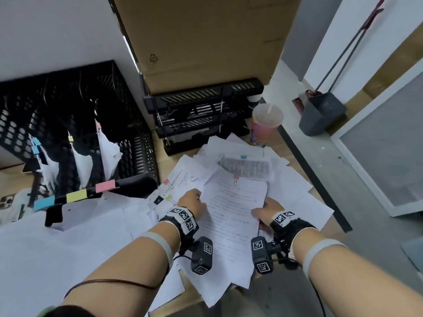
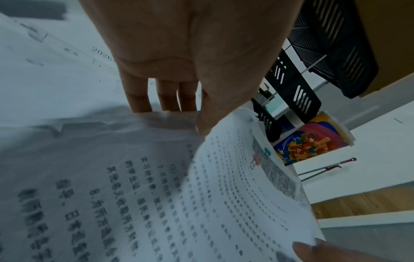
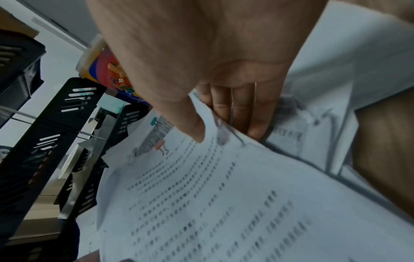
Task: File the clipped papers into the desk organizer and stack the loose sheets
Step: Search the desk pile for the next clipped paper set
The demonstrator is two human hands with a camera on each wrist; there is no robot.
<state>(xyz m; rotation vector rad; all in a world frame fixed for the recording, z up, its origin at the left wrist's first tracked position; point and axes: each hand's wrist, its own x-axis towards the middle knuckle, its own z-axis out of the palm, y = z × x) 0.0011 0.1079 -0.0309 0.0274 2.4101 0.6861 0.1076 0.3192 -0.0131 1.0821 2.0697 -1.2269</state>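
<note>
A printed bundle with a pink clip (image 1: 235, 179) lies on top of the paper heap, and both hands hold it by its side edges. My left hand (image 1: 192, 202) pinches the left edge, thumb on top and fingers (image 2: 139, 99) underneath. My right hand (image 1: 265, 209) grips the right edge the same way, its thumb (image 3: 192, 124) on the page. A second bundle with a blue clip (image 1: 243, 157) lies just behind. Loose sheets (image 1: 295, 186) fan out beneath. The black mesh organizer (image 1: 128, 124) at left holds clipped papers behind blue, yellow and pink labels.
Stacked black letter trays (image 1: 201, 110) stand behind the heap under a cardboard box (image 1: 206, 42). A colourful lidded cup (image 1: 265, 124) stands at the desk's right edge. More clipped bundles (image 1: 168, 191) lie left of my left hand. A grey dustpan (image 1: 320, 115) sits on the floor.
</note>
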